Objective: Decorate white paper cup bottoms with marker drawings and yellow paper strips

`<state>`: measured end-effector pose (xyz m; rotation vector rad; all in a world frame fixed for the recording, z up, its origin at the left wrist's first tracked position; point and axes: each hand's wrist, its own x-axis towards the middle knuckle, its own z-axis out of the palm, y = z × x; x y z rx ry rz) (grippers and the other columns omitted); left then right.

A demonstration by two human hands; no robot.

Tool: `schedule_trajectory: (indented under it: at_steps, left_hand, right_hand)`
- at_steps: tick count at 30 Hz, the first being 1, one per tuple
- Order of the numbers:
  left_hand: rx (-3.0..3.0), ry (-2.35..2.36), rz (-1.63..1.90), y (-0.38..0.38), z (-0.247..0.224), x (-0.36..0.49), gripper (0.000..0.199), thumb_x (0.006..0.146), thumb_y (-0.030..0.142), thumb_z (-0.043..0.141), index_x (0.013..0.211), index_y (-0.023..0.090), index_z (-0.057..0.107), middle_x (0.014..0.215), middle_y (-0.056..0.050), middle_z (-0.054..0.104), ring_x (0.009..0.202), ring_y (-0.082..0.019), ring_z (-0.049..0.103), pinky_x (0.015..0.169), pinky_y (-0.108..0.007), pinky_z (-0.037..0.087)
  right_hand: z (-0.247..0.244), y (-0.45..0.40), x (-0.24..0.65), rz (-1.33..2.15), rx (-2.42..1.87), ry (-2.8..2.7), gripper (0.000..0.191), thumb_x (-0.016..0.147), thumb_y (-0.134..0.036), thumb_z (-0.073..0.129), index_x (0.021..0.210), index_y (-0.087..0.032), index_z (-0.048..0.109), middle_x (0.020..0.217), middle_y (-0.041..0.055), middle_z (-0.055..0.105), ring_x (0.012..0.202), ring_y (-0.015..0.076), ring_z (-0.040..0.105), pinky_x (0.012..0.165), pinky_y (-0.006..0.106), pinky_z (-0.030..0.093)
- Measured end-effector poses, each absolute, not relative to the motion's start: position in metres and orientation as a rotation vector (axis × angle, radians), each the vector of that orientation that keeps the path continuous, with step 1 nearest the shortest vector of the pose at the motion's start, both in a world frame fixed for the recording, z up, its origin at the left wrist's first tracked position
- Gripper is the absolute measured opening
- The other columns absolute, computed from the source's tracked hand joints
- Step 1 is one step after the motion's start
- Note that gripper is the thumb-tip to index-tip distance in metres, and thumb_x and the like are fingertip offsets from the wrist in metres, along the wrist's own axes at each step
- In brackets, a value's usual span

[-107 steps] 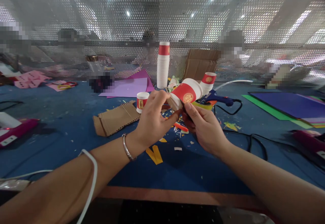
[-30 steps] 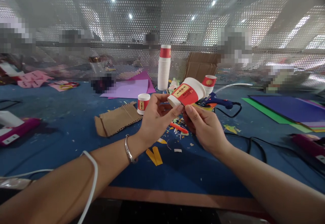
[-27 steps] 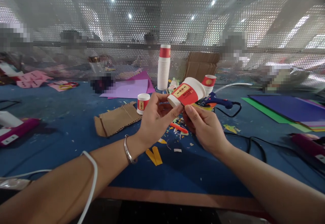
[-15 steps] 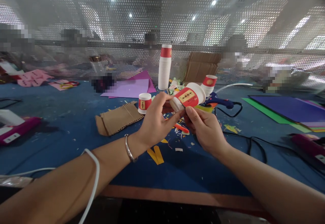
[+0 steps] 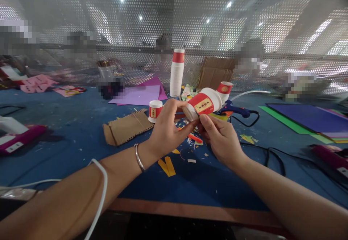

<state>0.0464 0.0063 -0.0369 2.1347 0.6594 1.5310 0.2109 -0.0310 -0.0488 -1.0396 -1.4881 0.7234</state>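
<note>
A red and white paper cup (image 5: 204, 102) with a yellow label is held tilted above the table, its wide rim facing up and right. My left hand (image 5: 170, 124) is closed around its narrower end, fingers partly hidden behind it. My right hand (image 5: 221, 138) is pinched at the cup's lower side. A thin dark sliver shows at those fingertips, too small to name. Behind my left hand another paper cup (image 5: 155, 111) stands upside down beside a piece of corrugated cardboard (image 5: 127, 127).
A tall stack of paper cups (image 5: 177, 77) and a shorter cup stack (image 5: 225, 89) stand behind. A blue glue gun (image 5: 236, 109) lies right, near coloured sheets (image 5: 307, 116). Paper scraps (image 5: 167, 166) litter the blue table. A white cable (image 5: 102, 185) crosses my left forearm.
The cup has turned slightly in my hands, and its yellow label sits a little further right. Both hands stay in nearly the same place.
</note>
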Motion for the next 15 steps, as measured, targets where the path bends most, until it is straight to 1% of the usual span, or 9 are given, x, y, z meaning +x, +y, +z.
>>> schedule_trajectory:
  at_steps: [2, 4, 6, 10, 15]
  left_hand:
    - [1.871, 0.654, 1.453, 0.0056, -0.0357, 0.0491, 0.043, 0.081, 0.031, 0.077, 0.113, 0.022, 0.049, 0.108, -0.009, 0.066, 0.097, -0.022, 0.067, 0.083, -0.039, 0.062]
    - [1.707, 0.65, 1.38, 0.005, -0.0331, 0.051, 0.039, 0.082, 0.037, 0.076, 0.107, 0.022, 0.05, 0.099, -0.006, 0.069, 0.089, -0.019, 0.069, 0.075, -0.035, 0.062]
    - [1.663, 0.622, 1.352, 0.0042, -0.0302, 0.0519, 0.035, 0.082, 0.037, 0.076, 0.102, 0.023, 0.051, 0.093, -0.003, 0.069, 0.084, -0.017, 0.07, 0.071, -0.032, 0.061]
    - [1.717, 0.552, 1.393, 0.0009, -0.0283, 0.0518, 0.031, 0.082, 0.029, 0.076, 0.101, 0.022, 0.052, 0.094, -0.002, 0.069, 0.086, -0.016, 0.07, 0.075, -0.031, 0.061]
    - [1.846, 0.549, 1.458, -0.0029, -0.0344, 0.0516, 0.031, 0.084, 0.026, 0.073, 0.106, 0.022, 0.051, 0.099, -0.005, 0.067, 0.091, -0.019, 0.069, 0.082, -0.035, 0.06]
  right_hand:
    - [-0.0454, -0.0312, 0.2109, 0.728, -1.038, -1.494, 0.047, 0.095, -0.057, 0.051, 0.067, -0.019, 0.051, 0.058, -0.0036, 0.04, 0.052, 0.0089, 0.031, 0.043, 0.023, 0.023]
    - [-0.0434, -0.0309, 0.2109, 0.732, -1.042, -1.494, 0.047, 0.095, -0.057, 0.051, 0.067, -0.019, 0.05, 0.06, -0.0031, 0.041, 0.052, 0.009, 0.032, 0.044, 0.023, 0.024]
    - [-0.043, -0.0306, 0.2108, 0.736, -1.039, -1.493, 0.047, 0.095, -0.057, 0.052, 0.066, -0.02, 0.05, 0.06, -0.0032, 0.04, 0.052, 0.0089, 0.032, 0.044, 0.024, 0.023]
    - [-0.0449, -0.0317, 0.2101, 0.749, -1.015, -1.502, 0.047, 0.095, -0.056, 0.052, 0.066, -0.019, 0.049, 0.06, -0.0033, 0.039, 0.052, 0.0086, 0.031, 0.044, 0.024, 0.022]
    - [-0.0467, -0.0335, 0.2089, 0.785, -1.0, -1.476, 0.046, 0.095, -0.055, 0.052, 0.066, -0.02, 0.047, 0.061, -0.0036, 0.038, 0.052, 0.0086, 0.029, 0.044, 0.024, 0.023]
